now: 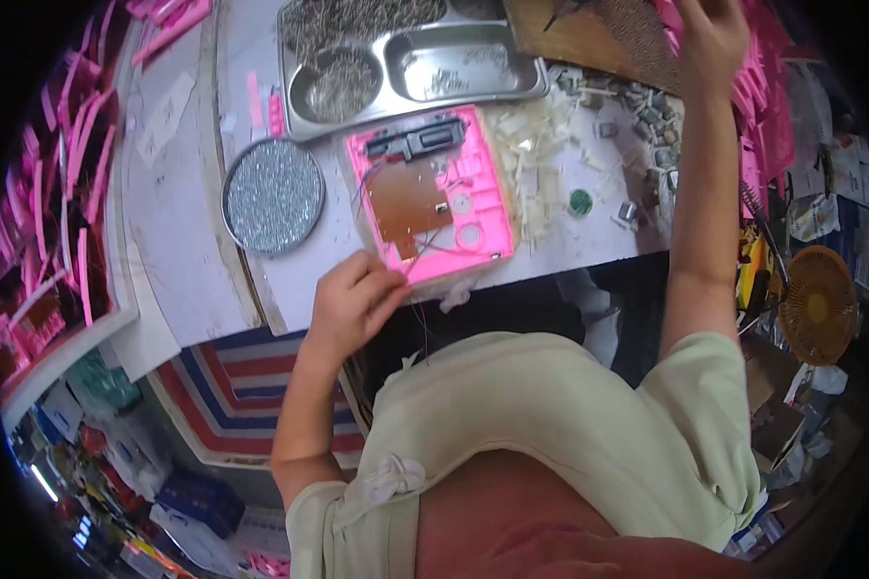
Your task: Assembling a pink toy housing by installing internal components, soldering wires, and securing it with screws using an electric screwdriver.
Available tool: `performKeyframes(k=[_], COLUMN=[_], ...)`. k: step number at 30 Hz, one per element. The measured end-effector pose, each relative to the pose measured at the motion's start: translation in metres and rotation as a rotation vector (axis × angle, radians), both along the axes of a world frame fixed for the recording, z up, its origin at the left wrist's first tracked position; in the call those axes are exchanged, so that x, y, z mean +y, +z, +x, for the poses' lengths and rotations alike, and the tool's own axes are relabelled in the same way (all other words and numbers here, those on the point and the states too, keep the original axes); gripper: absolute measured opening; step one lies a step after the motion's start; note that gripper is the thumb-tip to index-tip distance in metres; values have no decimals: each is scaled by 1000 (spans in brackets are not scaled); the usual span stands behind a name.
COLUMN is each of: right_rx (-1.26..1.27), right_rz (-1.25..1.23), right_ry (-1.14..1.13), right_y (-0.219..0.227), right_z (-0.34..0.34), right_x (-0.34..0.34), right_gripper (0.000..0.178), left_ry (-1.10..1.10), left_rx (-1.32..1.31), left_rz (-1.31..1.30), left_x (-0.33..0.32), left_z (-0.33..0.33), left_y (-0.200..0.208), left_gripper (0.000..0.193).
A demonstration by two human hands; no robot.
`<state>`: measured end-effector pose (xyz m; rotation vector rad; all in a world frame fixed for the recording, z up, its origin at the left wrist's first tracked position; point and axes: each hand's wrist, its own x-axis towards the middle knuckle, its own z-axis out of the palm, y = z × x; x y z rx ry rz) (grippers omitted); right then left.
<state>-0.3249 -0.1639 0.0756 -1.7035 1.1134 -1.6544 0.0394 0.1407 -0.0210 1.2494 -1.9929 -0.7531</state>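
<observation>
A pink plastic housing (473, 207) lies open on the white bench, with a brown circuit board (407, 200) and a black part (417, 140) set in it and thin wires trailing off its near edge. My left hand (350, 301) rests at the housing's near left corner, fingers curled by the wires; whether it pinches one I cannot tell. My right hand (710, 37) is stretched far up to the right, over a wooden board (574, 39) and a heap of pink parts (768, 106). What it holds is cut off by the frame.
A steel compartment tray (410, 63) with small metal pieces stands behind the housing. A round tin of screws (273, 196) sits to its left. White plastic scraps (541, 159) and small metal components (642, 111) lie to the right. Pink strips (63, 207) fill a bin at far left.
</observation>
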Motion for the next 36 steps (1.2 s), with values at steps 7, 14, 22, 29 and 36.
performKeyframes(k=[7, 14, 22, 29, 36], right_rx=[542, 772, 833, 797, 1086], right_rz=[157, -132, -149, 4, 346], right_ry=[646, 654, 685, 444, 118], right_y=[-64, -70, -70, -54, -60], right_z=[76, 85, 91, 54, 30], right_x=[197, 191, 190, 180, 173], right_gripper=[22, 30, 24, 25, 22], left_ry=[41, 21, -39, -137, -263], left_rx=[56, 44, -1, -120, -336], left_rz=[26, 14, -18, -107, 62], left_x=[3, 0, -3, -11, -26], left_z=[-3, -3, 1, 6, 1], left_y=[-2, -4, 0, -1, 39], left_gripper=[19, 18, 22, 23, 24])
